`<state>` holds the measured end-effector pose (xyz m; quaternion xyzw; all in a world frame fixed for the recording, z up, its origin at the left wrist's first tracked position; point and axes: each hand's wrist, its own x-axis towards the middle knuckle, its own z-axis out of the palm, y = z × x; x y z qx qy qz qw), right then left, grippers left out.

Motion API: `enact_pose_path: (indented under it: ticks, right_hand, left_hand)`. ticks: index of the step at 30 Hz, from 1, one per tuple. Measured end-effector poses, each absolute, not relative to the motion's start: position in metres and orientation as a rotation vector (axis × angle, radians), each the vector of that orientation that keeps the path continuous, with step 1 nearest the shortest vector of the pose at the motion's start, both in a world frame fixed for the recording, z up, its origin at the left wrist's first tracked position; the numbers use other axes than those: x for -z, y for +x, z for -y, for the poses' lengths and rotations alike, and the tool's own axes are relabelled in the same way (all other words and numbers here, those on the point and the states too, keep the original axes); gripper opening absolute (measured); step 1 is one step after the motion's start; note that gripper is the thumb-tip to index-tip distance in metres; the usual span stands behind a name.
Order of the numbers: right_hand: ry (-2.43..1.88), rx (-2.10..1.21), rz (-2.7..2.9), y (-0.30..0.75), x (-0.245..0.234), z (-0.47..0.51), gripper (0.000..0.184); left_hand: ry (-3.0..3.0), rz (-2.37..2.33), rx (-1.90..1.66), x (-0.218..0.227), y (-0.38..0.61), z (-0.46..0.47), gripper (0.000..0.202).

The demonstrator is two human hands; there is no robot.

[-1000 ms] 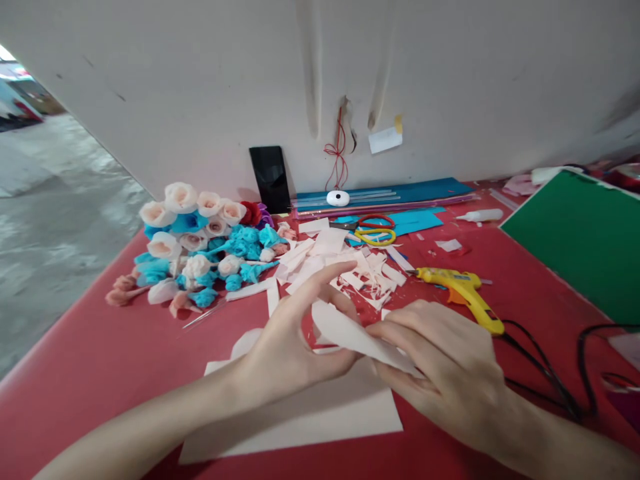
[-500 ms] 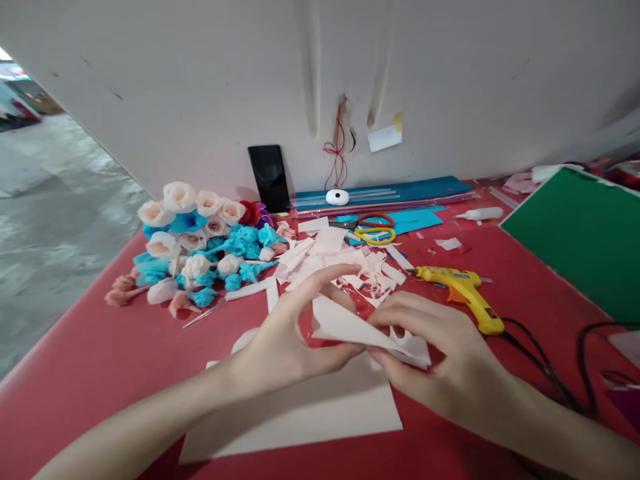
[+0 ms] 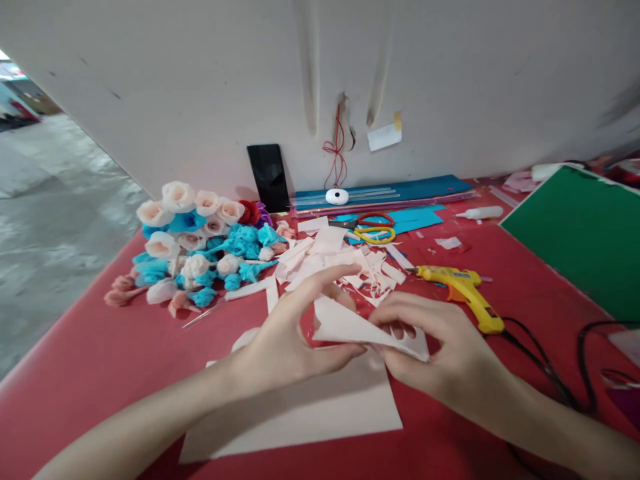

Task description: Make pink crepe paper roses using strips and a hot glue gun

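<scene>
A folded piece of pale pink paper point(image 3: 345, 325) is held above the table between both hands. My left hand point(image 3: 290, 333) curves around its left side, thumb tip at the lower edge and fingers partly hidden behind it. With thumb and fingers, my right hand point(image 3: 440, 340) pinches the paper's right end, where it narrows. Below them a larger pale sheet point(image 3: 310, 420) lies flat on the red table covering. Just beyond my fingers spreads a heap of pale paper scraps point(image 3: 320, 257).
Crepe-paper flowers point(image 3: 180, 247) cluster at the left. Scissors point(image 3: 373, 230) rest behind the scraps. A yellow glue gun point(image 3: 463, 290) with a black cord lies at the right, near a green board point(image 3: 580, 233). A black phone point(image 3: 269, 177) leans on the wall.
My right thumb has shifted slightly along the paper's lower edge, and the right end of the paper looks more closed together. My left hand has hardly moved.
</scene>
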<state>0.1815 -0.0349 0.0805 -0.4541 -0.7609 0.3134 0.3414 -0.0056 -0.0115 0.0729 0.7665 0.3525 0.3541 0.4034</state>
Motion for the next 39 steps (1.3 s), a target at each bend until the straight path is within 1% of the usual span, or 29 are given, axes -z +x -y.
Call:
enact_pose_path:
  ticks: [4,7,10,15,17,19,22,25,27,28,30,33,36,39]
  right_hand:
    - [-1.186,-0.791,1.974,0.181,-0.08,0.035,0.016]
    - [-1.171,-0.776,1.99,0.182,-0.079,0.036,0.021]
    - [-1.129,-0.734,2.003,0.183,-0.078,0.038,0.025]
    - [-1.005,-0.696,1.994,0.185,-0.085,0.038,0.019]
    - [-1.019,-0.701,1.987,0.186,-0.089,0.037,0.013]
    - [-1.106,-0.741,1.963,0.187,-0.091,0.035,0.011]
    - [-1.212,-0.905,1.921,0.189,-0.09,0.033,0.021]
    - [-1.217,-1.096,1.851,0.189,-0.087,0.03,0.025]
    - [-1.196,-1.203,1.8,0.189,-0.084,0.028,0.025]
    - [-1.18,-1.244,1.78,0.188,-0.083,0.027,0.025]
    - [-1.158,-1.297,1.752,0.187,-0.081,0.025,0.027]
    - [-1.162,-1.304,1.74,0.187,-0.08,0.024,0.028]
    - [-1.178,-1.23,1.773,0.188,-0.08,0.025,0.028]
    - [-1.183,-1.087,1.808,0.189,-0.083,0.026,0.023]
  left_hand:
    - [1.95,-0.896,-0.905,-0.073,-0.005,0.012,0.067]
    - [1.931,-0.894,-0.9,-0.073,-0.006,0.013,0.064]
    - [1.867,-0.854,-0.885,-0.074,-0.007,0.013,0.067]
    - [1.818,-0.792,-0.878,-0.072,-0.009,0.009,0.071]
    - [1.847,-0.776,-0.883,-0.07,-0.009,0.008,0.074]
    - [1.904,-0.774,-0.926,-0.066,-0.01,0.008,0.077]
    - [1.97,-0.734,-1.001,-0.058,-0.013,0.009,0.085]
    - [2.043,-0.63,-1.08,-0.052,-0.016,0.008,0.089]
    - [2.16,-0.523,-1.158,-0.051,-0.017,0.006,0.082]
    - [2.23,-0.466,-1.193,-0.052,-0.017,0.005,0.075]
    - [2.374,-0.396,-1.192,-0.056,-0.017,0.003,0.056]
    - [2.531,-0.418,-1.099,-0.065,-0.017,0.001,0.029]
    - [2.637,-0.47,-1.085,-0.074,-0.019,0.001,0.022]
    - [2.797,-0.471,-1.138,-0.079,-0.021,0.007,0.015]
